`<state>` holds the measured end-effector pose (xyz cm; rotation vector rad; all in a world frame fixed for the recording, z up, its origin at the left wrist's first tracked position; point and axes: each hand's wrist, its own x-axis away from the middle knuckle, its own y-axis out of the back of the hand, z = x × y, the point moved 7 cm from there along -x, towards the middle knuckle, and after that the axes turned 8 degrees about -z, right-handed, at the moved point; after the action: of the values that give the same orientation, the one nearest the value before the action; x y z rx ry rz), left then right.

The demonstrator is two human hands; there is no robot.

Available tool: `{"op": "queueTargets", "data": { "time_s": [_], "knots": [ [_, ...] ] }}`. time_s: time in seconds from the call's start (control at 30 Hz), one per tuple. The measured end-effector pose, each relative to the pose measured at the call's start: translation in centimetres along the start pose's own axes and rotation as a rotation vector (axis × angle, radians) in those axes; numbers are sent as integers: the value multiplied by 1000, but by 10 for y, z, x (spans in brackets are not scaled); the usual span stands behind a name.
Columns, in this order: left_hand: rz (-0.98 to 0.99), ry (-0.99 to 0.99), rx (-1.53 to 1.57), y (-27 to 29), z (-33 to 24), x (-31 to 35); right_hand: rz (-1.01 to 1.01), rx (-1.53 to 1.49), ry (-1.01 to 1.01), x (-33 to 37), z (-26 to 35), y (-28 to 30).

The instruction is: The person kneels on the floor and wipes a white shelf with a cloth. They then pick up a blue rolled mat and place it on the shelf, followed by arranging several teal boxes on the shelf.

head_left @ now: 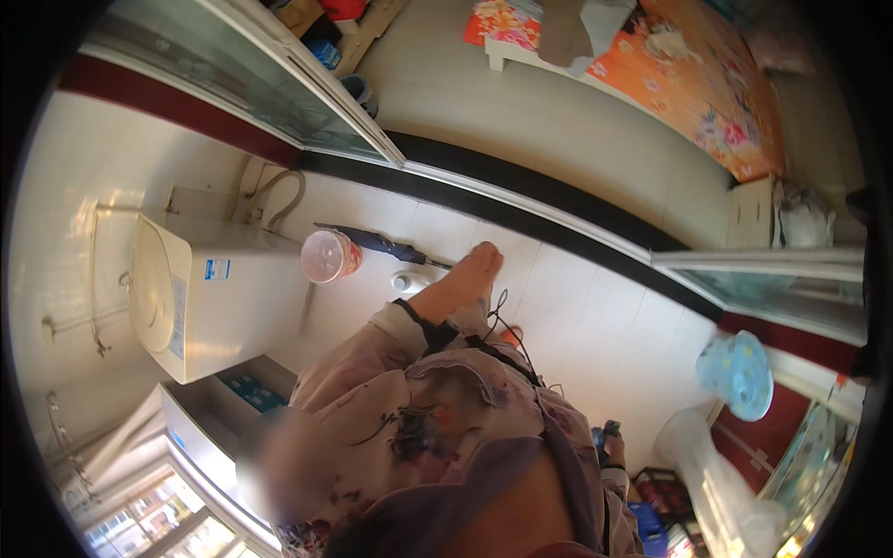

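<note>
Reaching forward with fingers loosely extended, one hand (468, 279) over open tiled floor (595, 307), folded umbrella (377, 242) just beyond, pink-lidded bucket (330, 256) beside, other hand unseen.

One hand (470, 274) reaches out over the tiled floor (595, 316), with its fingers stretched and holding nothing. Just beside it on the floor lie a dark folded umbrella (381, 244) and a small white bottle (405, 281). A little further stands a pink plastic cup (327, 256), close to the white washing machine (200, 302).
</note>
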<state>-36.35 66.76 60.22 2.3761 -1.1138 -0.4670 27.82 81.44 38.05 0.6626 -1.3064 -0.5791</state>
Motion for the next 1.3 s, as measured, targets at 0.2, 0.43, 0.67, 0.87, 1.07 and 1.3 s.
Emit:
{"op": "queueTargets", "data": {
  "time_s": [0.2,0.43,0.67,0.87,1.07,1.3],
  "knots": [
    [-144,202,-48,72,55,-49,-112,-152,-54,-89,162,100],
    [-274,283,-18,141,95,-135,5,-243,-57,-141,280,119],
    [-354,283,-20,180,123,-226,33,51,-55,-185,354,156],
    [-434,395,157,189,170,-308,75,94,27,-295,422,210],
    [-551,459,138,225,166,-403,39,113,218,-406,550,323],
    [-623,731,289,260,178,-438,16,-262,281,-438,782,431]
  ]
}}
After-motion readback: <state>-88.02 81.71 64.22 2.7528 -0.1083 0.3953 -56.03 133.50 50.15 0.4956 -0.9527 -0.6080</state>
